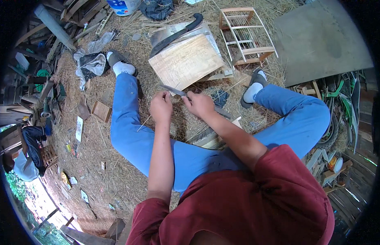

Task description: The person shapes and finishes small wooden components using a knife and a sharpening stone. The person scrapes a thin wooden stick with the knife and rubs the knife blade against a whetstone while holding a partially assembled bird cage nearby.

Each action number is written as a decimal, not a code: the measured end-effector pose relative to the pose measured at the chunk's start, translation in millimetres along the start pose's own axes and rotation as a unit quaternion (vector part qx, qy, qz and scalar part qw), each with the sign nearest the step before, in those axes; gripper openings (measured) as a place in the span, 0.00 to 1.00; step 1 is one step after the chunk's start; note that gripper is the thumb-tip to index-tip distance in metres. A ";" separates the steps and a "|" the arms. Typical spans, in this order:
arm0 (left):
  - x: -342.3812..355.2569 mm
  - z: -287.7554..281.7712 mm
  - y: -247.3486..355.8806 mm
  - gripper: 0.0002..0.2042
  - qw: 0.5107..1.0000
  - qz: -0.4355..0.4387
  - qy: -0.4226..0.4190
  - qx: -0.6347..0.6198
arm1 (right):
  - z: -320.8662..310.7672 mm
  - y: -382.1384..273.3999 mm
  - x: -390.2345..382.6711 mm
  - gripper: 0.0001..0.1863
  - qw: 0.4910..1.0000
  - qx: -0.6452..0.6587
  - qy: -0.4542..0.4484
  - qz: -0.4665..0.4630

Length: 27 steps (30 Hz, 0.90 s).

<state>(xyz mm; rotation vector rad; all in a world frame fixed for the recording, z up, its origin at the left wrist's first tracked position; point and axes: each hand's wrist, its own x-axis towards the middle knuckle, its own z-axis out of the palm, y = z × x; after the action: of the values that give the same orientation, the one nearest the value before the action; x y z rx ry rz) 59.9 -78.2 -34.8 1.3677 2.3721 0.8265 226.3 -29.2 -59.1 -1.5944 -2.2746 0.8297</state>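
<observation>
My right hand (199, 104) is closed round a knife, its grey blade (173, 90) pointing left toward my other hand. Behind the right wrist a dark length (223, 112) shows, perhaps the end of the knife's handle. My left hand (161, 107) pinches a thin pale stick (144, 123), which slants down over my left thigh; its upper end by the blade is hard to make out. Just beyond both hands lies a light wooden board (186, 61), tilted on other pieces. A dark curved machete-like tool (175, 36) rests along the board's far edge.
A small cage-like wooden frame (249, 50) stands beyond the board, beside a large grey sheet (324, 41). Wood shavings and straw cover the ground. A shallow wooden box (101, 111) lies left of my leg. Another person (24, 163) is at far left. A white-blue bucket (124, 6) stands at the back.
</observation>
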 end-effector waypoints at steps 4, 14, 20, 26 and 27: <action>-1.5 -0.2 0.5 0.08 1.000 0.013 0.018 -0.007 | -0.1 -2.1 -2.1 0.21 1.000 -0.003 -0.015 -0.006; -2.9 -4.1 3.0 0.09 1.000 -0.007 -0.006 -0.018 | -7.3 16.3 13.6 0.21 1.000 0.004 0.016 0.014; -0.1 -0.2 2.2 0.09 1.000 0.003 -0.008 -0.012 | -1.1 2.5 3.7 0.20 0.999 0.003 -0.002 -0.035; -1.6 -1.7 6.1 0.08 1.000 0.007 0.002 0.001 | 2.0 -1.6 5.6 0.21 1.000 -0.001 0.004 -0.002; -0.7 -0.7 9.2 0.07 1.000 0.002 0.000 -0.005 | 2.9 3.1 8.6 0.21 0.999 0.011 0.013 0.033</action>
<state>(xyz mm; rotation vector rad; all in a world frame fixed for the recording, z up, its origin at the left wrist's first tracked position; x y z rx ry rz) 66.4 -75.4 -28.7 1.3698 2.3624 0.8370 224.1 -21.5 -64.2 -1.6678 -2.1986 0.8418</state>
